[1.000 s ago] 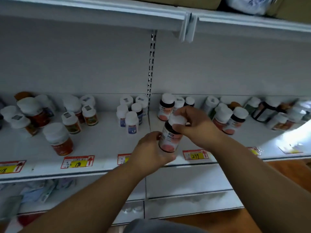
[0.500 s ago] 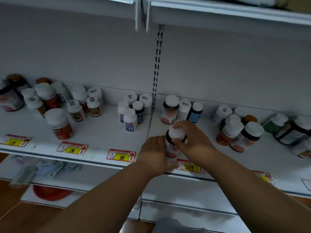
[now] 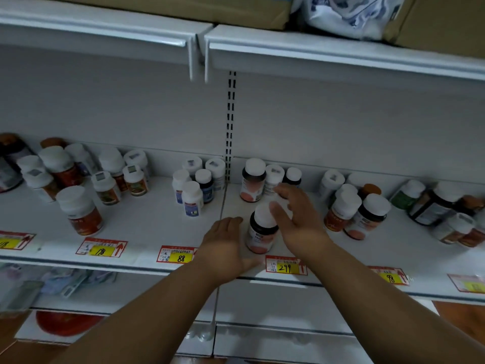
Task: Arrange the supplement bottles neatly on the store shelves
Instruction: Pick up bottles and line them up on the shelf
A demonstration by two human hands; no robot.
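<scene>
The dark, white-capped supplement bottle point(image 3: 261, 231) stands upright near the shelf point(image 3: 147, 227) front, above the 299 price tag point(image 3: 285, 266), between both grips: left hand point(image 3: 225, 243) flat and empty beside it, right hand point(image 3: 294, 219) wide, fingers loose at its cap, likely to steady it

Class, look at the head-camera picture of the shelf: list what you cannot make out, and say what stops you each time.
- Head view: label text on the dark bottle between the hands, too blurred.
- Head view: whether the right hand touches its cap; motion blur.
- Head view: bottles at the right edge, smeared and cut off.
- Head view: small print on the 299 price tag, too small.
- Head view: goods on the lower shelf, dark and blurred.
</scene>
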